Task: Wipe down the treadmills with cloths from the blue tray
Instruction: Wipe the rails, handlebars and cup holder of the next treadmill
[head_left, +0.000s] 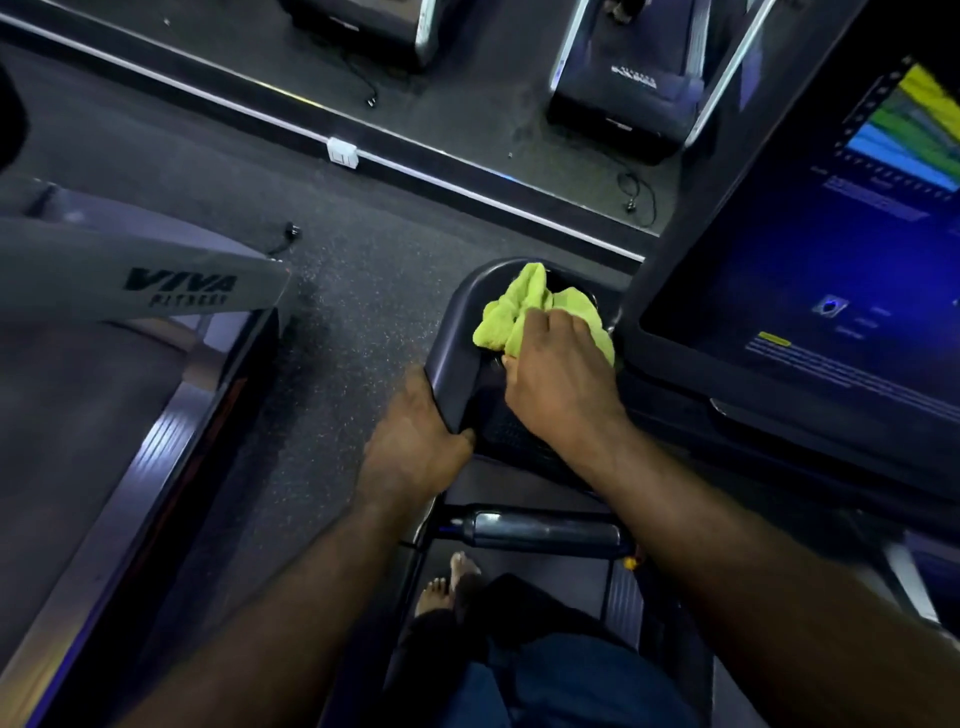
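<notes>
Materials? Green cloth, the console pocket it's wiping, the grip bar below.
Cloth: soft napped fabric, likely microfibre; bunches in plump folds. Console pocket: dark moulded plastic, satin; smooth rounded rim, soft sheen. Grip bar: looks like polished metal, given its sharp highlight; coated plastic is possible.

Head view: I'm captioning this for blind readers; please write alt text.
The right hand holds a lime-green cloth in the treadmill's dark side tray, while the left hand grips the tray's outer edge. A lit screen stands to the right; a neighbouring treadmill marked VIVA lies to the left.
</notes>
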